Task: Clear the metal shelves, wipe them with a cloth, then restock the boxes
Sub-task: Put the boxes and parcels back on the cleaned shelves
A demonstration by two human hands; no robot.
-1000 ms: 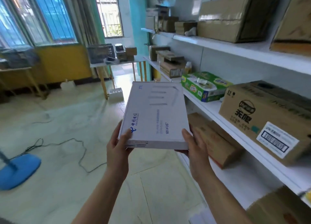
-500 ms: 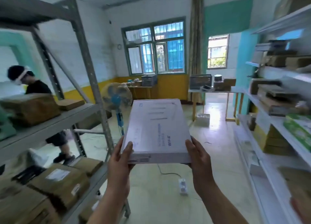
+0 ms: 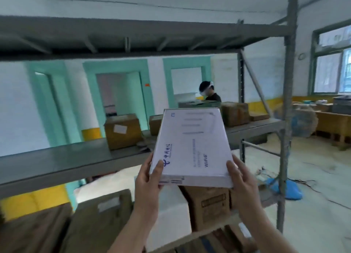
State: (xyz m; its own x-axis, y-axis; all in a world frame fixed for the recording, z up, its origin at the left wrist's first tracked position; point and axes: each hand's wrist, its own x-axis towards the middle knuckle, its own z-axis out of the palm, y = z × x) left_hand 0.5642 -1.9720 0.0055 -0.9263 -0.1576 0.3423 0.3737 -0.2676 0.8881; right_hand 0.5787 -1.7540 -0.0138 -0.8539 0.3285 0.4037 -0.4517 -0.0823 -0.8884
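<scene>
Head view: flat white box (image 3: 191,148) held up before the grey middle shelf (image 3: 57,161). Left hand (image 3: 150,178) and right hand (image 3: 241,178) grip its near corners, fingers (image 3: 159,168) curled round. Brown cartons (image 3: 123,133) stand on the shelf beyond it; a person (image 3: 209,93) stands behind the rack.

Grey metal shelf rack (image 3: 57,163), brown cardboard boxes (image 3: 123,133) on its middle board, more boxes (image 3: 209,205) below.

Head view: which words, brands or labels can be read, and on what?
"WiFi6": white box, top face.
"ZTE": same box, far corner.
"中国电信": same box, by its blue logo.
Grey lines of print on the box: too blurred.
Sticker on the cardboard box on the shelf: too blurred.
Print on the lower carton: too blurred.
</scene>
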